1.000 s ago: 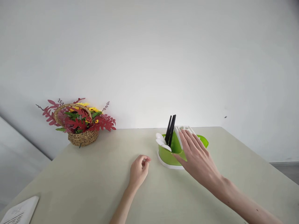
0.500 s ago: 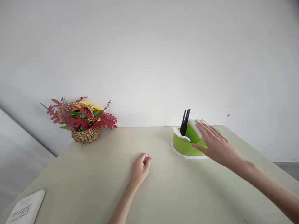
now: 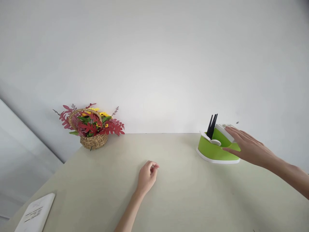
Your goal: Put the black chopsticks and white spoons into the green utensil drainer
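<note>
My right hand [image 3: 251, 149] lies on a green utensil holder [image 3: 209, 151] with a white base, near the table's far right edge. Its fingers stretch over the holder's white top piece and the thumb presses the near side. Black chopsticks [image 3: 212, 125] and white spoons [image 3: 212, 141] stand up in the holder's left part. My left hand [image 3: 146, 177] rests on the beige table [image 3: 183, 196] near the middle. Its fingers are curled in, thumb against forefinger, and nothing shows in them.
A woven basket of red leaves and yellow flowers [image 3: 93, 135] stands at the table's far left, by the white wall. A white printed card [image 3: 36, 214] lies at the near left corner. The table's right edge runs close behind the holder.
My right hand has slid the green holder from the table's middle to the far right. The left hand has stayed where it was, curled.
</note>
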Available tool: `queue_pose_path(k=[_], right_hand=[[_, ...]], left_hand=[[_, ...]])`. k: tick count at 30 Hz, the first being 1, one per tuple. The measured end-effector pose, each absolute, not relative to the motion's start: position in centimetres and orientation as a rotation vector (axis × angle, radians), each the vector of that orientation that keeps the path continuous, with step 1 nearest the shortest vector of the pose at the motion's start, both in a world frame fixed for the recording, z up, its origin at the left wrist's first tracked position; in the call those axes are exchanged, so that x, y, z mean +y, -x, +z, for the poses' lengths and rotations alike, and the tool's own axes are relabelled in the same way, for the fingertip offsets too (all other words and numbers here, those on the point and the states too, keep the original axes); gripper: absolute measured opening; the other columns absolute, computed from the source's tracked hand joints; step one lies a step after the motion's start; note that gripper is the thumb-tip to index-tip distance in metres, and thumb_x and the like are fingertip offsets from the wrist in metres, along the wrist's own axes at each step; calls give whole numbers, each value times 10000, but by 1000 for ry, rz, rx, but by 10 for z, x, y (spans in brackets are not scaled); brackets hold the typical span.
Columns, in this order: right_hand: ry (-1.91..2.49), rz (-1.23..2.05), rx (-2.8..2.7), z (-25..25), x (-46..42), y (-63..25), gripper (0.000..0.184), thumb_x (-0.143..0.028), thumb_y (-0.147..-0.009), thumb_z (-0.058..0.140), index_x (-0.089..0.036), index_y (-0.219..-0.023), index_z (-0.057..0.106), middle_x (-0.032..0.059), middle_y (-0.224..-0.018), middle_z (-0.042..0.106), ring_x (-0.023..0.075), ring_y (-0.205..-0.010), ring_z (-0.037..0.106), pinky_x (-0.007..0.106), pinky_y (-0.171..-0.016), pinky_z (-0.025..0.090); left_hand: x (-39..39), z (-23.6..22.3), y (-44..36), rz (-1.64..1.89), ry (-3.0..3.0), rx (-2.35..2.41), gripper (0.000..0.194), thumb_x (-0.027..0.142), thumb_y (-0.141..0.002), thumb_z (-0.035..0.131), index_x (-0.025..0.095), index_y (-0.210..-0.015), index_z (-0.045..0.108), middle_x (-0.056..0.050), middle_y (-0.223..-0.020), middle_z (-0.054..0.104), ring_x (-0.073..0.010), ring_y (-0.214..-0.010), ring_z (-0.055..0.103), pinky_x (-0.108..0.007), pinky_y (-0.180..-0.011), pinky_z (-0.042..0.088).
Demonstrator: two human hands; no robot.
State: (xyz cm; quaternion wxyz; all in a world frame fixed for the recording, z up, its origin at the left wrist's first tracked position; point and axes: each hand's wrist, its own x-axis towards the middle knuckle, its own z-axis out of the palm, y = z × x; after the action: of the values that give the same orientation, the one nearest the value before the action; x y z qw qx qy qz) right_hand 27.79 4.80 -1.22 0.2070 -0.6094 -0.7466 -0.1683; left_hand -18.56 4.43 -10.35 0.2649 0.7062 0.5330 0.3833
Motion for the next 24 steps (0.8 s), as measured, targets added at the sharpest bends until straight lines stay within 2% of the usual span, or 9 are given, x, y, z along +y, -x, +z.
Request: queue_pose_path(k=[4, 8, 10, 13, 17, 19, 22, 24], right_hand=[[1690, -474, -2097, -21, 45, -283, 717, -541, -1058, 431, -177, -1663, 310, 155, -1657, 435, 395, -1502, 430, 520, -1120, 469], [1573, -555, -2027, -32, 18, -261, 727, -431, -1047, 465, -168, -1681, 226, 170, -1674, 396, 396, -1549, 347, 608, -1238, 348], [1486, -553, -1964, -39, -2, -242, 668, -350, -1053, 482, -191, -1664, 263, 148, -1663, 420, 355, -1540, 379, 569, -1250, 354], [1285, -485, -2020, -53, -29, -211, 549, -223, -1044, 509, -244, -1583, 406, 110, -1553, 558, 285, -1441, 524, 487, -1206, 427], [1110, -246, -2228, -74, -42, -172, 368, -102, -997, 487, -258, -1304, 616, 91, -1366, 678, 260, -1282, 628, 412, -1040, 519], [1059, -85, -2273, -83, -39, -153, 350, -37, -960, 427, -245, -1133, 650, 76, -1162, 737, 231, -1065, 694, 365, -886, 548], [1069, 102, -2316, -92, -25, -124, 360, 40, -858, 365, -233, -803, 591, 15, -779, 676, 175, -701, 610, 287, -630, 451], [1115, 231, -2315, -95, -16, -106, 329, 59, -758, 379, -230, -700, 523, -13, -685, 611, 156, -628, 536, 267, -594, 383]], left_hand=[[42, -107, 186, 1016, -1947, 1442, 212, 201, -904, 476, 230, -890, 685, -36, -949, 754, -167, -728, 662, -289, -708, 495], [36, -105, 182, 986, -2017, 1432, 222, 181, -905, 469, 227, -881, 685, -37, -935, 753, -176, -751, 666, -304, -745, 500], [33, -102, 180, 965, -2049, 1434, 219, 173, -902, 469, 226, -874, 680, -37, -934, 750, -181, -774, 667, -309, -766, 495], [30, -97, 178, 935, -2064, 1456, 212, 176, -904, 470, 224, -873, 674, -34, -933, 742, -183, -779, 653, -311, -775, 479], [28, -93, 176, 911, -2057, 1466, 200, 170, -890, 471, 221, -848, 660, -14, -877, 719, -166, -726, 609, -299, -769, 448], [26, -92, 174, 871, -2065, 1473, 220, 151, -883, 446, 214, -740, 601, 16, -725, 653, -147, -645, 544, -295, -779, 427], [20, -90, 168, 791, -2071, 1419, 295, 126, -890, 388, 206, -612, 446, 44, -555, 480, -126, -566, 441, -271, -695, 371], [16, -89, 164, 733, -2083, 1337, 289, 108, -880, 384, 205, -608, 407, 46, -546, 436, -118, -551, 413, -262, -607, 309]])
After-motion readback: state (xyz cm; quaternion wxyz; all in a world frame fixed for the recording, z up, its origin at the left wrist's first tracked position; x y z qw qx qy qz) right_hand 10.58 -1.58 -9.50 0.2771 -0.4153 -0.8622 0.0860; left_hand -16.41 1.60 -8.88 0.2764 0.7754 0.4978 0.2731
